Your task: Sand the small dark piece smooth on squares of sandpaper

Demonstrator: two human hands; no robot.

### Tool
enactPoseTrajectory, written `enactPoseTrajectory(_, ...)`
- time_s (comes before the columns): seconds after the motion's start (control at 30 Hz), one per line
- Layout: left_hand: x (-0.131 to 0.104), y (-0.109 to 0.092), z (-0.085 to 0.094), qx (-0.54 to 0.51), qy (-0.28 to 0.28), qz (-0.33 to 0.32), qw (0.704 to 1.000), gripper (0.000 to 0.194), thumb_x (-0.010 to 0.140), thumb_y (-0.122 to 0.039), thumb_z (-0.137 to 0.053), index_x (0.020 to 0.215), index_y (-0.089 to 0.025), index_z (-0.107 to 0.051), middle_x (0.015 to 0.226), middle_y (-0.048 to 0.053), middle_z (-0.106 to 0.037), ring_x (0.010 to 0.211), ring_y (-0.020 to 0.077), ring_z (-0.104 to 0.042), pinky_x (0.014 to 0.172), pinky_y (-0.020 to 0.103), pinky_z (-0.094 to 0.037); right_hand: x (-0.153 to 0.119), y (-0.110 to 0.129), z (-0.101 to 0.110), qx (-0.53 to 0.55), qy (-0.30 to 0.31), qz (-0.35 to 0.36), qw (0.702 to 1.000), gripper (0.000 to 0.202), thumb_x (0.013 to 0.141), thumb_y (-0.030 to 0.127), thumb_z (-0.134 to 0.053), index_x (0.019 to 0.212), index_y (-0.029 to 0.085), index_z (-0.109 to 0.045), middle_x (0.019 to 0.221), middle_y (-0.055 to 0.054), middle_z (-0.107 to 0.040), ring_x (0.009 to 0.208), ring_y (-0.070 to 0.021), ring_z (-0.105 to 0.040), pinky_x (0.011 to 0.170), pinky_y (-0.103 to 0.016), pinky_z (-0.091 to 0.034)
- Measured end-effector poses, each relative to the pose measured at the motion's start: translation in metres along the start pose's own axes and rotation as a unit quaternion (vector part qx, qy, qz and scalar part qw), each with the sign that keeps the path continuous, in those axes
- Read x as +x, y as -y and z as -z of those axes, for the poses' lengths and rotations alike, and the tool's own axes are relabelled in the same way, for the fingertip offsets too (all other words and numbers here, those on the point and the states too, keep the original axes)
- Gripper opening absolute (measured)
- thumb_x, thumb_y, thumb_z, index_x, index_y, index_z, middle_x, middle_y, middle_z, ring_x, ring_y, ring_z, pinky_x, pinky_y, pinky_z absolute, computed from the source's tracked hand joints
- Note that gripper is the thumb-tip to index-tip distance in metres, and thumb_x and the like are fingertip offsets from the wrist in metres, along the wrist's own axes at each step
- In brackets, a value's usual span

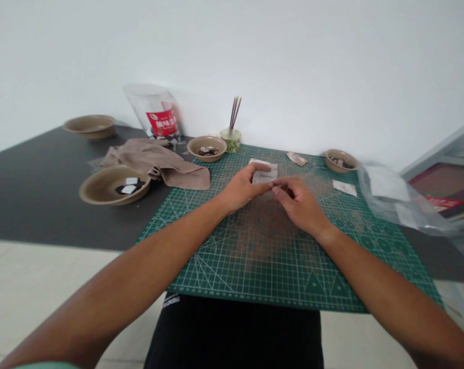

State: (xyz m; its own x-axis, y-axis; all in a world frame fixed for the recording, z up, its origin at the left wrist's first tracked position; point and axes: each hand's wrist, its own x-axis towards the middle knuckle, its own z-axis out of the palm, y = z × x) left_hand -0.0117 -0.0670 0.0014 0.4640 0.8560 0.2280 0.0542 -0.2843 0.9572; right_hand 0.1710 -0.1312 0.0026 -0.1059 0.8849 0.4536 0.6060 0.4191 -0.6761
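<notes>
Over the green cutting mat (pixel 232 277), my left hand (pixel 244 188) has two digits spread apart, one reaching to the fingertips of my right hand. My right hand (pixel 299 202) is closed in a pinch, with a small dark edge at its fingertips, too small to name. A pale creased piece of paper (pixel 265 174) lies just behind the hands, partly covered by my left hand. Brownish dust is spread on the mat below and around both hands.
Another paper piece (pixel 344 187), a curled scrap (pixel 297 158) and a small bowl (pixel 341 161) stand right, beside a plastic bag (pixel 401 200). Left are a brown cloth (pixel 189 174), a bowl with black and white pieces (pixel 97 188), another bowl (pixel 206 148), a clear jar (pixel 160 115) and a reed diffuser (pixel 230 139).
</notes>
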Motion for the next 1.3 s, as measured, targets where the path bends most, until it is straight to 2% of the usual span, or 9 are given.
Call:
enactPoseTrajectory(0.1,-0.001,-0.006,0.000,0.050,-0.015,-0.006,0.999,0.049,0.079,-0.038,-0.073,0.122,-0.018,-0.058,0.093,0.001,-0.066,0.081,0.0158,-0.060,0.072,0.028,-0.047,0.001,0.000,0.001,0.019,-0.005,-0.005,1.000,0.024,0.095,0.040,-0.059,0.109,0.023,-0.069,0.106,-0.006,-0.066,0.096,-0.0207,-0.062,0.088,-0.038,-0.049)
enactPoseTrajectory(0.23,-0.003,-0.011,0.000,0.088,-0.022,-0.014,0.996,0.049,0.079,-0.039,-0.074,0.120,-0.016,-0.060,0.097,0.003,-0.068,0.086,0.0175,-0.062,0.077,0.029,-0.049,0.002,0.002,0.004,0.057,0.018,-0.032,0.998,0.022,0.095,0.040,-0.060,0.107,0.024,-0.070,0.106,-0.005,-0.070,0.101,-0.0219,-0.063,0.093,-0.039,-0.046)
enactPoseTrajectory(0.33,-0.003,-0.012,0.000,0.103,-0.028,-0.021,0.994,0.049,0.079,-0.042,-0.074,0.118,-0.016,-0.061,0.098,0.003,-0.069,0.087,0.0182,-0.063,0.078,0.030,-0.049,0.003,0.005,0.007,0.093,0.036,-0.075,0.992,0.024,0.095,0.042,-0.059,0.106,0.024,-0.071,0.091,-0.003,-0.069,0.088,-0.0209,-0.062,0.082,-0.036,-0.047)
enactPoseTrajectory(0.43,-0.003,-0.011,-0.002,0.124,-0.038,-0.035,0.991,0.047,0.080,-0.043,-0.075,0.117,-0.018,-0.062,0.100,0.003,-0.069,0.088,0.0187,-0.063,0.080,0.030,-0.049,0.003,0.005,0.007,0.126,0.044,-0.102,0.986,0.024,0.094,0.042,-0.059,0.103,0.024,-0.071,0.071,0.000,-0.060,0.069,-0.0175,-0.056,0.066,-0.032,-0.042)
enactPoseTrajectory(0.57,-0.004,-0.010,-0.003,0.146,-0.045,-0.052,0.987,0.046,0.082,-0.045,-0.074,0.117,-0.019,-0.062,0.101,0.003,-0.069,0.089,0.0179,-0.064,0.082,0.029,-0.049,0.004,0.004,0.006,0.158,0.046,-0.106,0.981,0.023,0.095,0.041,-0.057,0.097,0.023,-0.070,0.062,0.003,-0.053,0.059,-0.0145,-0.049,0.058,-0.029,-0.036)
enactPoseTrajectory(0.9,-0.005,-0.007,-0.003,0.146,-0.043,-0.068,0.986,0.048,0.082,-0.044,-0.075,0.120,-0.019,-0.061,0.102,0.003,-0.069,0.090,0.0179,-0.064,0.082,0.030,-0.049,0.003,0.007,0.007,0.185,0.056,-0.117,0.974,0.024,0.097,0.042,-0.054,0.089,0.021,-0.064,0.062,0.004,-0.052,0.059,-0.0135,-0.047,0.058,-0.029,-0.034)
enactPoseTrajectory(1.1,-0.006,-0.009,-0.003,0.147,-0.046,-0.063,0.986,0.047,0.083,-0.045,-0.073,0.121,-0.019,-0.061,0.105,0.004,-0.070,0.092,0.0183,-0.064,0.083,0.030,-0.049,0.003,0.007,0.008,0.202,0.060,-0.111,0.971,0.023,0.097,0.041,-0.053,0.093,0.022,-0.065,0.064,0.003,-0.053,0.060,-0.0138,-0.048,0.060,-0.029,-0.035)
enactPoseTrajectory(1.3,-0.006,-0.009,-0.002,0.164,-0.048,-0.065,0.983,0.046,0.084,-0.046,-0.071,0.121,-0.020,-0.062,0.107,0.004,-0.069,0.095,0.0195,-0.064,0.086,0.031,-0.050,0.003,0.010,0.008,0.205,0.067,-0.105,0.971,0.021,0.092,0.043,-0.062,0.097,0.022,-0.065,0.066,0.004,-0.054,0.061,-0.0135,-0.049,0.058,-0.028,-0.036)
